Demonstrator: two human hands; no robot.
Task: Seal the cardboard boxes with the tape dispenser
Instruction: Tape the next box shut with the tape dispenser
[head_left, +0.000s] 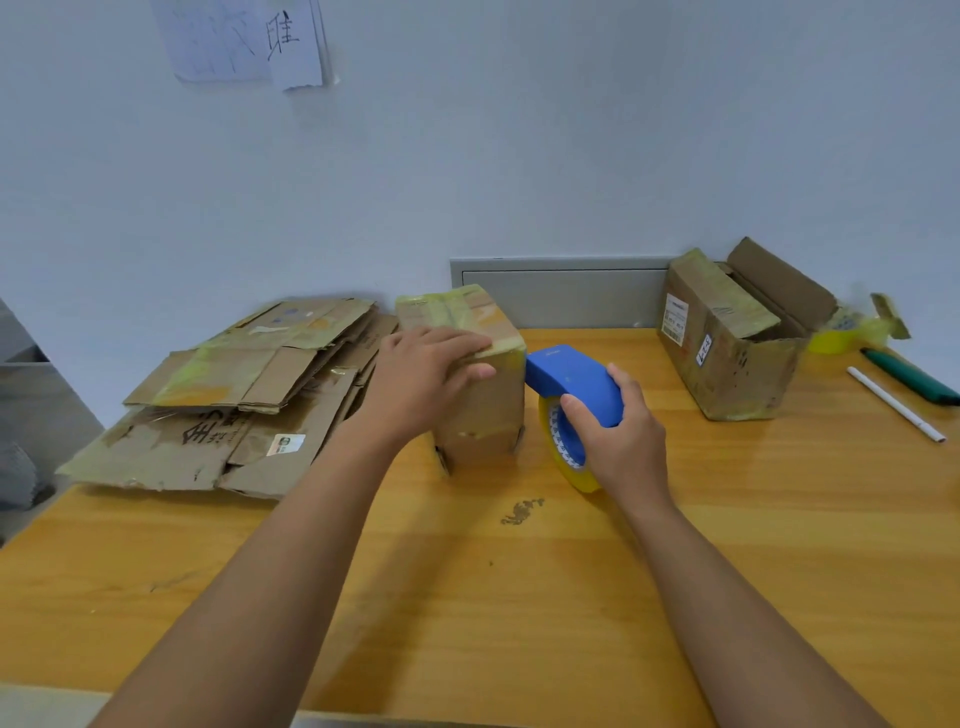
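Steadying the small tape-streaked cardboard box (470, 374) mid-surface, the left hand (426, 371) lies flat-fingered; the right hand (618, 431) wraps its grip around the blue tape dispenser (571, 387) at the box's edge, seemingly mid-strip. The larger open-flapped carton (727, 343) remains unsealed.

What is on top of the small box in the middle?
The left hand rests on the small box, over yellowish tape. The seam under the hand is hidden.
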